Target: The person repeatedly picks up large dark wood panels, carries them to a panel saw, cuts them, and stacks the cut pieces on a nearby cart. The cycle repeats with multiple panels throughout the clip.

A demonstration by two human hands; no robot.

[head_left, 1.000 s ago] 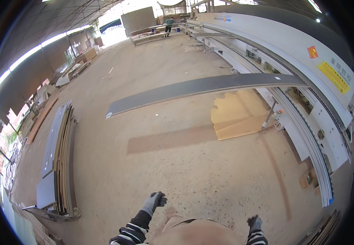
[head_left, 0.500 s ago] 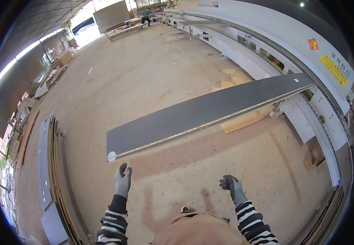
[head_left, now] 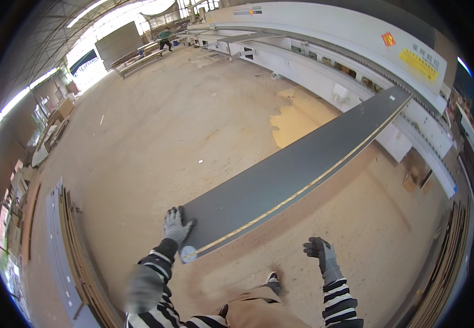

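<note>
A long dark grey board (head_left: 280,169) slants across the view, with a yellowish strip (head_left: 302,191) along its near long side and a pale round disc (head_left: 189,253) at its near left corner. Its far end rests on the rail of a long white machine. My left hand (head_left: 178,225), in a grey glove with dark fingertips, lies at the near left end of the board, fingers apart and touching it. My right hand (head_left: 324,257), gloved alike, hangs over the floor to the right of the board. Its fingers stretch leftward and hold nothing.
The white machine (head_left: 324,22) runs along the right and back. Stacked panels stand at the left (head_left: 65,246) and at the lower right (head_left: 439,262). A yellow-brown patch (head_left: 299,117) lies on the floor behind the board. Far off, a person (head_left: 165,39) stands near benches.
My left hand has reached forward onto the board's near end. That end now appears closer and further right, and the board slants more steeply. My right hand remains free.
</note>
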